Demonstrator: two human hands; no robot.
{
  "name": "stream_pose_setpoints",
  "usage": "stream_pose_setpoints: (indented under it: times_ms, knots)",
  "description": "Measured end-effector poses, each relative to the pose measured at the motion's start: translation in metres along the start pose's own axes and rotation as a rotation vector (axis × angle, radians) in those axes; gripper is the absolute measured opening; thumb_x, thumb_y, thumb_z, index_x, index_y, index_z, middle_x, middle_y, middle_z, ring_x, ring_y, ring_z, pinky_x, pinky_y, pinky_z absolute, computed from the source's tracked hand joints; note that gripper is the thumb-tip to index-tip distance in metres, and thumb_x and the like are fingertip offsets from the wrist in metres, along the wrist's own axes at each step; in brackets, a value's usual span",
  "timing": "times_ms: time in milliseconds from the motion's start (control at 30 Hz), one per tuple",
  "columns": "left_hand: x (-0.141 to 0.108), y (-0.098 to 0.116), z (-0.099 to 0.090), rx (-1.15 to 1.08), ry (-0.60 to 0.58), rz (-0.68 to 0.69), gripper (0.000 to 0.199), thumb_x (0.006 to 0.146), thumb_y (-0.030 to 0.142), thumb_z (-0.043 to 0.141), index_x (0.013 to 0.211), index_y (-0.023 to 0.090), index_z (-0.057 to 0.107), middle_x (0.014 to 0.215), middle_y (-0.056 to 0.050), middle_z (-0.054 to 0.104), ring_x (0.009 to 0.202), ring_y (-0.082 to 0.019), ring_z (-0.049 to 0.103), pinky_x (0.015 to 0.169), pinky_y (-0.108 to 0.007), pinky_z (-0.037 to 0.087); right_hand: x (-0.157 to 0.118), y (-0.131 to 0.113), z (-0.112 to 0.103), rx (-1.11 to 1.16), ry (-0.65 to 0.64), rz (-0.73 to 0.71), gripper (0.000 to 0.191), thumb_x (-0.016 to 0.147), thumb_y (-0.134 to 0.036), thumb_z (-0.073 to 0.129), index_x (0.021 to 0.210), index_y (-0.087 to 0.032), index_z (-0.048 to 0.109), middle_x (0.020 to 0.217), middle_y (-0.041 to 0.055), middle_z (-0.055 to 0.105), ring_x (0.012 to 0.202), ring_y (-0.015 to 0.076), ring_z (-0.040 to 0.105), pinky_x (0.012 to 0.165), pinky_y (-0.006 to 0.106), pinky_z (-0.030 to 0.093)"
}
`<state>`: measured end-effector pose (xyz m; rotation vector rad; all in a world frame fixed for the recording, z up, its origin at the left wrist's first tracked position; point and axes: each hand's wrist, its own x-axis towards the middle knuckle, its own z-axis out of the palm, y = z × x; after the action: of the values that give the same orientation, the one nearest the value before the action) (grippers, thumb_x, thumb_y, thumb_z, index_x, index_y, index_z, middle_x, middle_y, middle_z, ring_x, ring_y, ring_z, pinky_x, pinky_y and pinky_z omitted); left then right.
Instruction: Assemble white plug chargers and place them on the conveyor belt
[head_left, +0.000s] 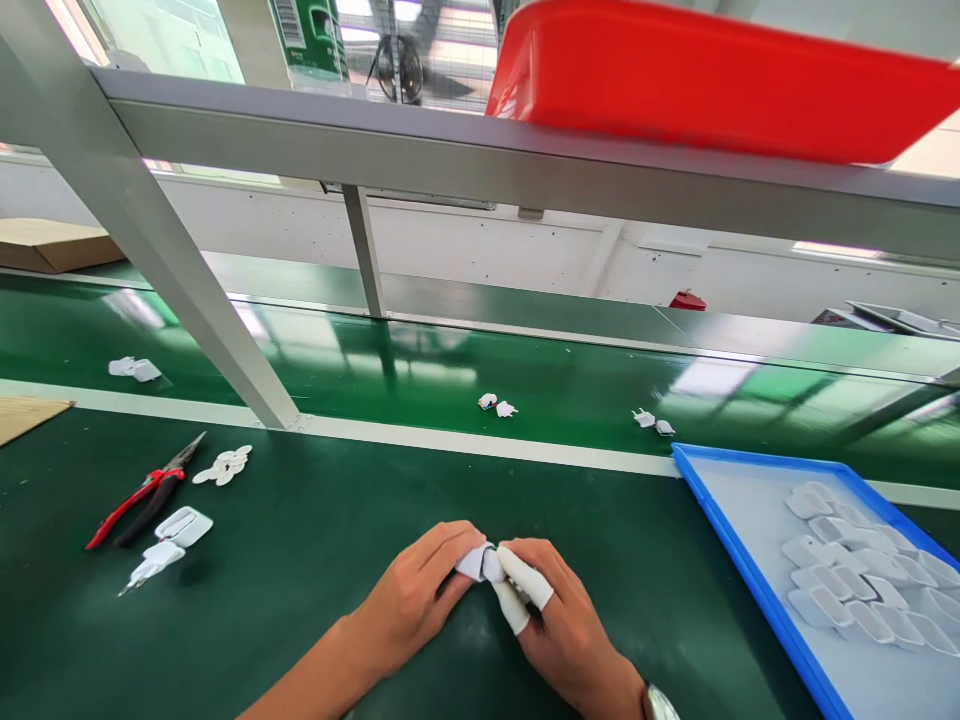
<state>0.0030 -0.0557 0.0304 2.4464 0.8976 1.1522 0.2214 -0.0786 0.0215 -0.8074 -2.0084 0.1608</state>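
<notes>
My left hand (411, 592) is closed, pinching a small white plastic piece (472, 563) between thumb and fingers above the green table. From the other side my right hand (564, 628) closes on a rounded white plastic part (493, 566), which touches the first piece. White finger cots cover the right thumb and index finger and partly hide that part. I cannot tell whether the two are joined. On the left lie red-and-black long-nose pliers (154, 492), a white plastic housing piece (184, 526), a white part with a thin tip (156, 562) and several flat white pieces (223, 465).
A blue-rimmed tray (739, 555) at right holds several white plastic covers (862, 570). Beyond a pale edge strip, a shiny green belt (420, 365) carries small white parts (498, 405). A grey metal frame (172, 250) crosses overhead, supporting a red bin (720, 85).
</notes>
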Motion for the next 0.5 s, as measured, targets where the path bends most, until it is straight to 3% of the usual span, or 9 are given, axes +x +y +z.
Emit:
stream_pose_setpoints:
  times_ms: [300,500]
  knots:
    - [-0.0028,0.0000,0.0010,-0.011,-0.008,0.023,0.033,0.101,0.011,0.053,0.134,0.018,0.054,0.119,-0.011,0.066,0.108,-0.020,0.066,0.098,-0.033,0.058,0.0028,0.0013,-0.0018,0.040,-0.041,0.011,0.049,0.094,0.001,0.054,0.139,-0.016,0.051,0.111,0.0127,0.065,0.098,0.0215,0.062,0.083,0.037,0.060]
    - [-0.0014,0.0023,0.0066,-0.068,0.061,-0.006,0.031,0.100,0.011,0.055,0.130,0.019,0.056,0.116,-0.009,0.067,0.106,-0.019,0.067,0.095,-0.030,0.059,0.0002,-0.0056,-0.0006,0.020,-0.098,0.048,0.043,0.096,-0.007,0.054,0.139,-0.014,0.050,0.127,0.0184,0.056,0.117,0.0256,0.058,0.097,0.041,0.059]
